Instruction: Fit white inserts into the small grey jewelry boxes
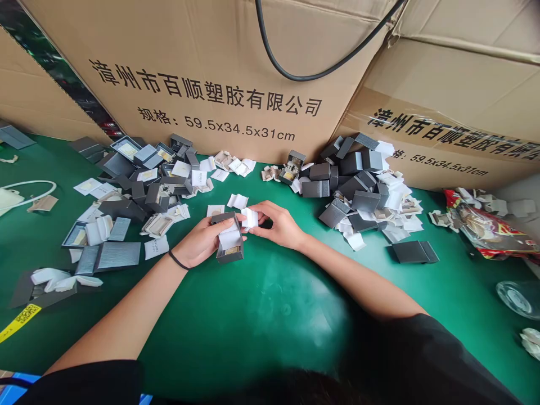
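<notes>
My left hand is closed around a small open grey box with a white insert showing inside, held just above the green table. A black band circles my left wrist. My right hand pinches a small white pad at the box's top right corner. Both hands meet at the middle of the table.
A heap of grey boxes and white pads lies at the left, another heap at the right. Large cardboard cartons stand behind. A flat grey lid, a red snack bag and a glass dish lie to the right.
</notes>
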Motion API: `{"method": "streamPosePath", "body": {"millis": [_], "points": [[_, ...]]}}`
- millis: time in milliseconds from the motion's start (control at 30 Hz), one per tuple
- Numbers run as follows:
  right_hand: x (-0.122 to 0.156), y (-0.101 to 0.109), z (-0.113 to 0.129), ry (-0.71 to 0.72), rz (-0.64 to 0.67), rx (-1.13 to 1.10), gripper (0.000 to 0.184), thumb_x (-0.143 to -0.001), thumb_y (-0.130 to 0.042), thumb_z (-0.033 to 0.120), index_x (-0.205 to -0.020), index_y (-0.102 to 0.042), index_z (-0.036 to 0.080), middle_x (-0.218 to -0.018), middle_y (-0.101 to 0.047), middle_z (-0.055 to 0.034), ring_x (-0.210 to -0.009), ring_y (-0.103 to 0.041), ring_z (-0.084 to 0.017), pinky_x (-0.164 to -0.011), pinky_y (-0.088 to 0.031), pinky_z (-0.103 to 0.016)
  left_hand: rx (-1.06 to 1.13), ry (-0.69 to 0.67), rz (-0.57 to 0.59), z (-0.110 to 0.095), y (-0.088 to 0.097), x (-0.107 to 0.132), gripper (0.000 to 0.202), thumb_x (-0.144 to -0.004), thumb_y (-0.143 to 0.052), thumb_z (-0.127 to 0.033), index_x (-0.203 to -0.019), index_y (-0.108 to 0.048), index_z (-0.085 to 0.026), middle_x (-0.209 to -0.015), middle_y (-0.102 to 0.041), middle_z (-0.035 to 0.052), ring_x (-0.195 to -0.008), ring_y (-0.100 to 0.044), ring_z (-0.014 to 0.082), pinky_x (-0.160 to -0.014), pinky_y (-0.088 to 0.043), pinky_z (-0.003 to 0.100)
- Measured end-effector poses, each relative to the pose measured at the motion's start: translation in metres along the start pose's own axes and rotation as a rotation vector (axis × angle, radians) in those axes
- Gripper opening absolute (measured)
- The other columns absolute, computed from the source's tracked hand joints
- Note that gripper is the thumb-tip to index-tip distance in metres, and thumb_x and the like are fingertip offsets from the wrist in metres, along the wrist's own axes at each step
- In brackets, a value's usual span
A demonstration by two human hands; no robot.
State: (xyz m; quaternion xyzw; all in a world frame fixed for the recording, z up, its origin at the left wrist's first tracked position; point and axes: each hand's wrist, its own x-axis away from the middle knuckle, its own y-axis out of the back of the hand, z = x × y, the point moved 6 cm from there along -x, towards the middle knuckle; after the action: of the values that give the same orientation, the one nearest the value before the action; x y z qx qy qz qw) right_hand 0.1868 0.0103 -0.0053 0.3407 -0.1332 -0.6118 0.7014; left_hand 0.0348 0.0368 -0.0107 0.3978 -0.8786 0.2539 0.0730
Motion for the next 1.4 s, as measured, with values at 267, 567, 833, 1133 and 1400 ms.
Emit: {"method": "streamPosePath", "body": {"millis": [267, 567, 833, 1133, 1400], "points": [[-0.004, -0.003, -0.019, -0.281, 0.084, -0.579, 0.089, -0.071, -0.05, 0.056, -0.139, -0.021, 0.005, -0.115, -0.036, -0.0105, -0.09, -0.044, 0.009, -0.085, -0.044, 0.001, -0.233, -0.278, -0.127, -0.015, 0.002, 0.0, 0.039, -0.077, -0.063, -0.035, -0.106, -0.049, -0.012, -0.118, -0.052, 0.0131, -0.111, -0.05, 0.025, -0.088, -0.044, 0.035], [-0.004, -0.003, -0.024, -0.32, 0.067, -0.703, 0.093, -0.068, -0.055, 0.059, -0.138, -0.02, 0.011, -0.121, -0.03, -0.0102, -0.097, -0.044, 0.007, -0.092, -0.044, -0.003, -0.924, -0.387, -0.124, -0.022, -0.011, 0.008, 0.035, -0.08, -0.055, -0.034, -0.108, -0.044, -0.016, -0.116, -0.049, 0.0073, -0.101, -0.049, 0.0177, -0.083, -0.039, 0.026], [-0.002, -0.003, -0.021, -0.344, 0.08, -0.671, 0.093, -0.067, -0.054, 0.06, -0.137, -0.023, 0.008, -0.119, -0.033, -0.01, -0.094, -0.043, 0.008, -0.089, -0.043, -0.001, -1.144, -0.235, 0.037, -0.024, 0.002, 0.011, 0.056, -0.073, -0.059, -0.037, -0.122, -0.039, -0.019, -0.12, -0.045, 0.0107, -0.09, -0.052, 0.0216, -0.068, -0.04, 0.024], [-0.003, -0.002, -0.016, -0.328, 0.054, -0.644, 0.089, -0.069, -0.053, 0.058, -0.135, -0.022, 0.008, -0.119, -0.033, -0.0091, -0.091, -0.042, 0.011, -0.085, -0.042, 0.002, -1.147, -0.237, -0.078, -0.024, 0.007, 0.007, 0.058, -0.071, -0.063, -0.044, -0.119, -0.039, -0.022, -0.112, -0.053, 0.0077, -0.094, -0.055, 0.0242, -0.07, -0.043, 0.026], [0.001, -0.007, -0.003, -0.099, 0.01, -0.23, 0.076, -0.077, -0.043, 0.06, -0.13, -0.037, 0.005, -0.112, -0.038, -0.008, -0.097, -0.039, 0.011, -0.091, -0.039, 0.002, -1.071, -0.319, -0.135, -0.021, 0.003, 0.005, 0.061, -0.072, -0.062, -0.045, -0.123, -0.038, -0.022, -0.118, -0.051, 0.0078, -0.101, -0.053, 0.0238, -0.08, -0.043, 0.029]]}}
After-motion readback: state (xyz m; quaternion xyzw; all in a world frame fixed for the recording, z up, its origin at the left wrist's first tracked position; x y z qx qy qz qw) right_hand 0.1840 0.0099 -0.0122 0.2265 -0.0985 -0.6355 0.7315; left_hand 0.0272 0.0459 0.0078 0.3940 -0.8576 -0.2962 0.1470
